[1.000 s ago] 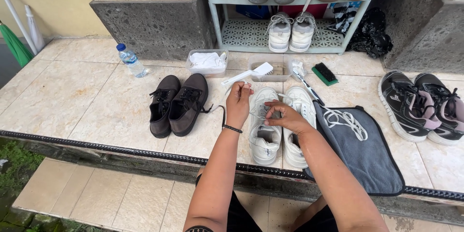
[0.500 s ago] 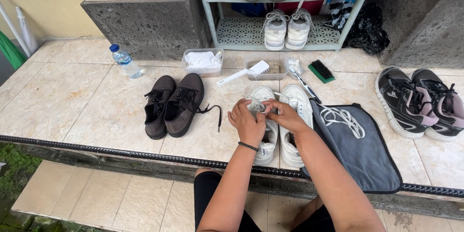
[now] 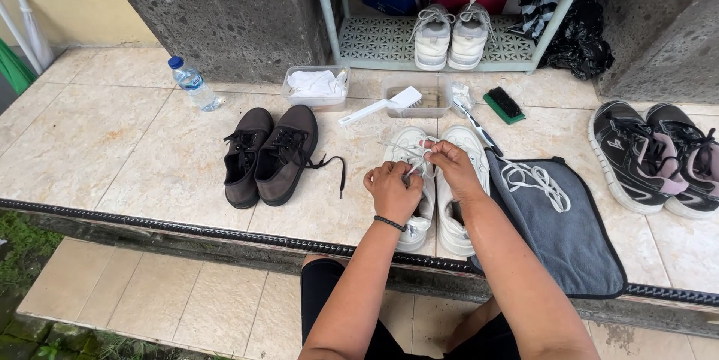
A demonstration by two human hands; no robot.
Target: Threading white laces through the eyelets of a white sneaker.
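A pair of white sneakers [image 3: 451, 203] stands on the tiled ledge right in front of me. My left hand [image 3: 392, 191] and my right hand [image 3: 452, 169] are both over the left sneaker, each pinching a part of its white shoelace [image 3: 416, 159], which runs taut between them. A loose white shoelace [image 3: 533, 181] lies on the grey cloth [image 3: 569, 233] beside the right sneaker.
Dark brown shoes [image 3: 271, 152] sit to the left, black-and-pink sneakers [image 3: 659, 154] to the right. Behind are a water bottle [image 3: 192, 84], a plastic tub of white cloth [image 3: 314, 86], a white brush [image 3: 382, 105], a toothbrush [image 3: 479, 128], a green brush [image 3: 503, 104] and a shoe rack [image 3: 449, 15].
Both hands have moved onto the left white sneaker and drawn up its lace; a second ago the left hand was raised and the right lay flat on the shoes.
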